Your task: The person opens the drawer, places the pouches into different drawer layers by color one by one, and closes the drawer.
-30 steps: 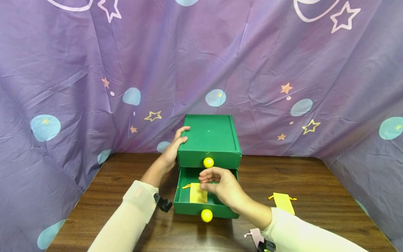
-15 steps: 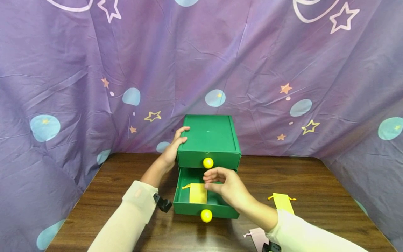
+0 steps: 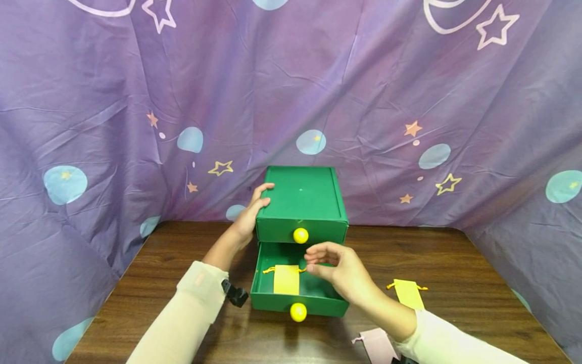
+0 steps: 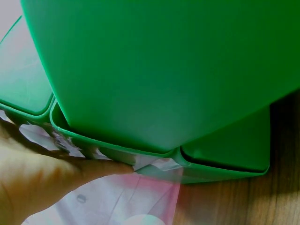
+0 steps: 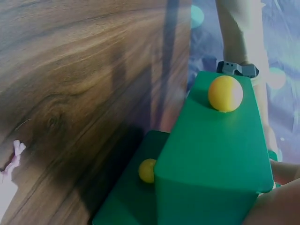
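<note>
A green drawer chest (image 3: 302, 194) stands on the wooden table, its top drawer shut under a yellow knob (image 3: 300, 235). Below it, a drawer (image 3: 300, 303) is pulled out. A yellow drawstring pouch (image 3: 286, 280) lies flat in that drawer, toward the left. My left hand (image 3: 245, 220) rests against the chest's left side, fingertips at the top edge. Over the drawer's right side hovers my right hand (image 3: 343, 273), fingers loosely bent with nothing between them. The right wrist view shows the pulled-out drawer's knob (image 5: 225, 93) and another yellow knob (image 5: 147, 171) lower down.
A second yellow pouch (image 3: 408, 294) lies on the table (image 3: 482, 303) to the right. Nearer me is a pale pink pouch (image 3: 378, 346), partly hidden by the right wrist camera. A purple patterned curtain (image 3: 382, 91) hangs behind and at both sides.
My right hand has shifted to the right, away from the pouch in the drawer, whose right string now shows. More of the pink pouch is visible. The left hand stays put.
</note>
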Demonstrator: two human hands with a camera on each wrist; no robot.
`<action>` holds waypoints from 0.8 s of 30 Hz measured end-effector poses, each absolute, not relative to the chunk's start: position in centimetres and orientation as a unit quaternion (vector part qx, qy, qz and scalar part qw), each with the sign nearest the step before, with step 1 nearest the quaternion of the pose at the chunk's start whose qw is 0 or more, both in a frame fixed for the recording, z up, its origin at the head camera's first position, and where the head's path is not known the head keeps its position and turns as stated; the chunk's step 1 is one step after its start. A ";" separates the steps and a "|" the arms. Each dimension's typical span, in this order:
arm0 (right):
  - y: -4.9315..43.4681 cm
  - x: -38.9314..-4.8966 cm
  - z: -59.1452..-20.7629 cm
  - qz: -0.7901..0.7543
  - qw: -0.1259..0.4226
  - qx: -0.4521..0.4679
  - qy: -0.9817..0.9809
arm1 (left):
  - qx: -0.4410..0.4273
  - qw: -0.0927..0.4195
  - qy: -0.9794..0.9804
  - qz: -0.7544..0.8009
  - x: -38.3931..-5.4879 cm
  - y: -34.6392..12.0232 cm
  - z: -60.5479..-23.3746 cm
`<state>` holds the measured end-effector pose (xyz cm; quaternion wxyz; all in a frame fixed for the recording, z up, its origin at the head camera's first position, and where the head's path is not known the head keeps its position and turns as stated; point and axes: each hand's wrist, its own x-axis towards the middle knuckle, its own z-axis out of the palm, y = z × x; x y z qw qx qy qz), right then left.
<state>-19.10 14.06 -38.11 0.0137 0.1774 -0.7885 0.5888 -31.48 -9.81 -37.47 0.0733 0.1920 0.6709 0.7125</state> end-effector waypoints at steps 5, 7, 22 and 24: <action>14.9 -18.9 -38.1 0.595 0.017 0.165 -0.786 | 0.192 0.073 0.671 0.712 -31.5 -9.7 -37.5; 15.2 -18.7 -38.2 0.598 0.017 0.162 -0.785 | 0.192 0.073 0.672 0.711 -31.5 -9.7 -37.5; 17.4 -18.2 -38.8 0.606 0.036 0.159 -0.778 | 0.195 0.064 0.678 0.706 -31.5 -9.8 -37.6; 17.7 -18.2 -38.9 0.608 0.040 0.165 -0.776 | 0.195 0.063 0.678 0.706 -31.5 -9.8 -37.6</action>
